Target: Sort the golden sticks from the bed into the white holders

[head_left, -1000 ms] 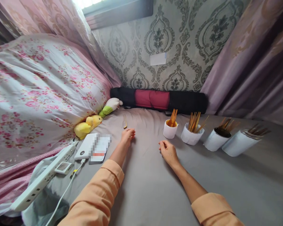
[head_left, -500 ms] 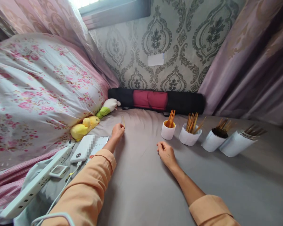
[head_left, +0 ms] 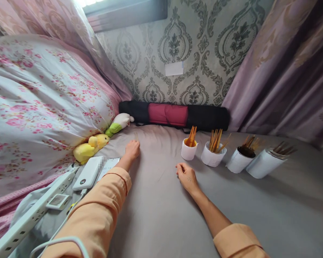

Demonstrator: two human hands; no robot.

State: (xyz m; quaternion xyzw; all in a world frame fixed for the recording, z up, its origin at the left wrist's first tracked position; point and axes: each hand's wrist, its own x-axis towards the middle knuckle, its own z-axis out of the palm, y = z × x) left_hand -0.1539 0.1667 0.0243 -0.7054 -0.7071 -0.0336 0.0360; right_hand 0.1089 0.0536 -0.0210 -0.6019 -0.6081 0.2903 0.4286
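Observation:
My left hand is stretched out over the grey bedsheet, fingers closed on a thin wooden stick whose tip pokes out beyond them. Loosely curled, my right hand rests on the sheet with nothing visible in it. Just past it stands a row of white cups holding sticks: an orange-lined cup, a second cup, a third dark-filled cup and a fourth cup at the far right.
A floral duvet is piled at the left, with a yellow plush toy and a green-white one against it. A power bank, a phone and a power strip lie at the near left. A black-and-red roll lines the wall.
My left hand reached further forward and closed on the thin stick that lay on the sheet. The right hand has barely moved. The view has shifted slightly.

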